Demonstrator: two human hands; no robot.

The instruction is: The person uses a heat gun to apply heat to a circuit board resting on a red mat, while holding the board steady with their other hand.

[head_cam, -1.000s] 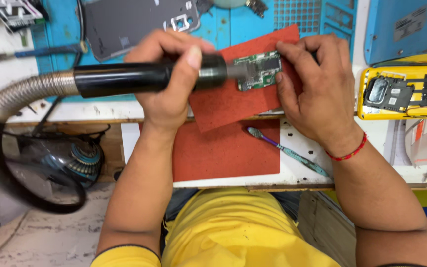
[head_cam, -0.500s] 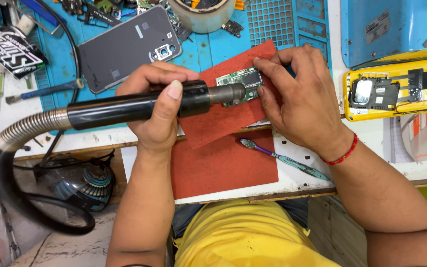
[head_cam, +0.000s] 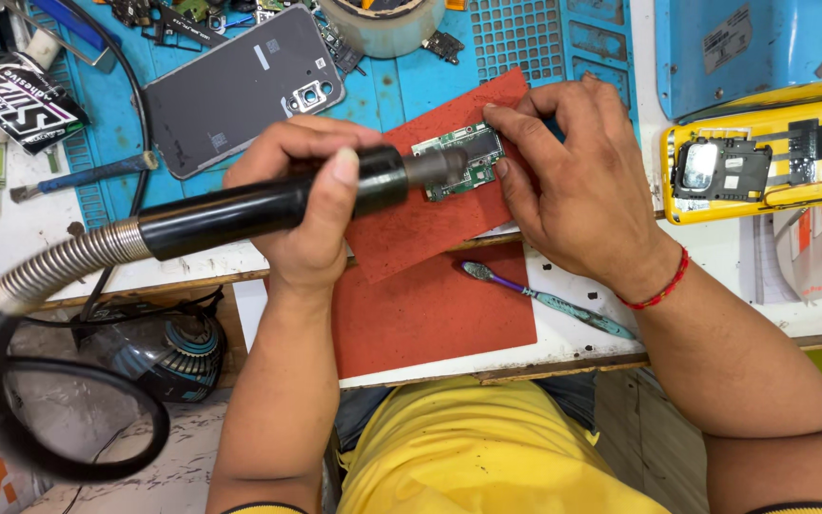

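While my right hand (head_cam: pixel 577 195) pins the small green circuit board (head_cam: pixel 459 160) flat with its fingertips pressed down on the board's right edge, my left hand (head_cam: pixel 311 205) is wrapped shut round the black hot-air handle (head_cam: pixel 268 205), thumb on top, metal nozzle (head_cam: pixel 435 169) lying right over the board's left part (touching or just above, can't tell). Board sits on the upper red mat (head_cam: pixel 430 224), which overlaps a second red mat (head_cam: pixel 435 314) nearer me, at the front of the white bench (head_cam: pixel 573 328). A ribbed metal hose (head_cam: pixel 68 266) runs from the handle's back end off to the left & down. A purple-and-teal brush tool (head_cam: pixel 549 300) lies on the bench just below my right wrist, red thread bracelet (head_cam: pixel 658 286) on that wrist.

Further out: grey phone back cover (head_cam: pixel 240 90) on the blue work mat (head_cam: pixel 430 81), approx. upper left of the board; roll of tape (head_cam: pixel 382 24) at the top edge. Black packet w/ white and red lettering (head_cam: pixel 16 95) lies tilted at far left. Yellow tray (head_cam: pixel 763 162) at right holds dark phone parts; above it a blue case (head_cam: pixel 753 48) w/ a small pale rectangular label.

Vs. half a sec ago: grip and pin unchanged, same spot on the mat; the view has dropped slightly, so less of the bench top shows.
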